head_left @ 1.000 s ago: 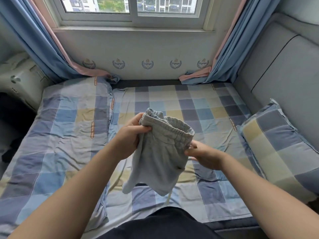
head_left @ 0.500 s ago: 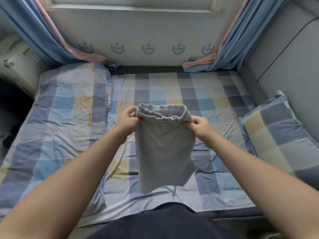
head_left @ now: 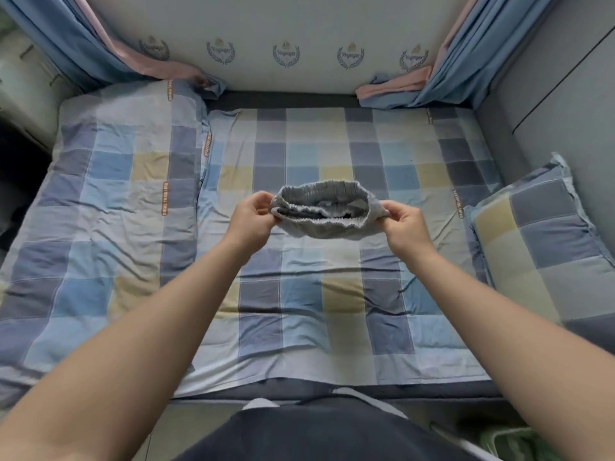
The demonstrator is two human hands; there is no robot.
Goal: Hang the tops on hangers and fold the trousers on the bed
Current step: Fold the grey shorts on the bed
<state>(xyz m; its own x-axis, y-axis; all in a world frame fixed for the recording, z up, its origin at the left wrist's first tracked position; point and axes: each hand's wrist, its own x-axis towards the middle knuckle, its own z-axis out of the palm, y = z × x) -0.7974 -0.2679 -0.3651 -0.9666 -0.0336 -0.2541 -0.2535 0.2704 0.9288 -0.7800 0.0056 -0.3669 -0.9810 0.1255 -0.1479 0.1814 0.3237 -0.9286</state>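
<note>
Holding the grey cotton trousers (head_left: 324, 224) in the air above the checked blue-and-yellow bed (head_left: 299, 294), the left hand (head_left: 253, 217) and right hand (head_left: 404, 224) are pinching the waistband's two ends with curled fingers (head_left: 392, 207), seemingly starting the fold, which is calling next for laying them flat.

Seen from straight above, the grey trousers (head_left: 327, 224) show little but their gathered waistband. The legs hang hidden beneath it, so their length cannot be told. The checked pillow (head_left: 539, 247) is cut off by the right edge, and the blue curtains (head_left: 63, 44) by the top. Lettering on the wall emblems (head_left: 286, 54) and the orange labels (head_left: 164, 197) is too small to read. A green thing (head_left: 499, 440) at the bottom edge is blurred.
</note>
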